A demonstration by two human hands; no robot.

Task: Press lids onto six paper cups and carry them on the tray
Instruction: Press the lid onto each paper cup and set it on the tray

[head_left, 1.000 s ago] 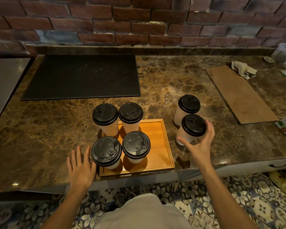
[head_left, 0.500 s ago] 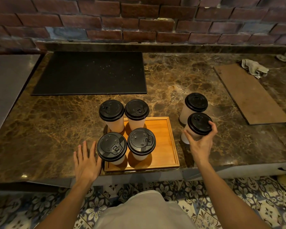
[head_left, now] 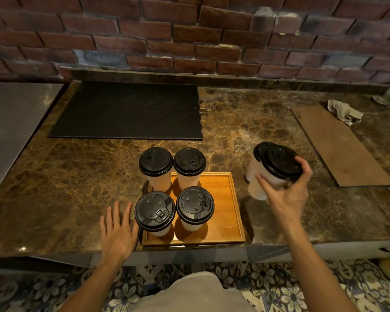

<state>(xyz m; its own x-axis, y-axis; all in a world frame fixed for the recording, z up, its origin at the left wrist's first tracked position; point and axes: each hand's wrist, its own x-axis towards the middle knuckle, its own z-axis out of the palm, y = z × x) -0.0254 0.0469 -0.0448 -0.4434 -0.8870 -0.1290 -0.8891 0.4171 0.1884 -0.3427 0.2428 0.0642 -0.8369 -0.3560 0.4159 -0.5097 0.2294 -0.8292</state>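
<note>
- Black mat (head_left: 126, 110) is lying flat at the back left of the marble counter (head_left: 77, 176).
- Left hand (head_left: 117, 233) is resting palm down on the counter just left of the tray, fingers straight and spread, holding nothing.
- Wooden tray (head_left: 225, 199) is sitting at the counter's near edge. Four lidded cups (head_left: 154, 210) are standing upright in a two-by-two block on its left part, and its right part is showing bare wood.
- Right hand (head_left: 288, 199) is gripping the fifth cup (head_left: 270, 179) right of the tray, with the thumb on the cup wall and the fingers curling over the rim of its black lid (head_left: 279, 165). The cup is tilting, and I cannot tell whether its base is touching the counter.
- Sixth cup (head_left: 252, 167), lidded, is standing on the counter just behind the held one, partly hidden by it.
- Wooden board (head_left: 340, 145) is lying flat further right, with a crumpled cloth (head_left: 345, 111) at its far end.
</note>
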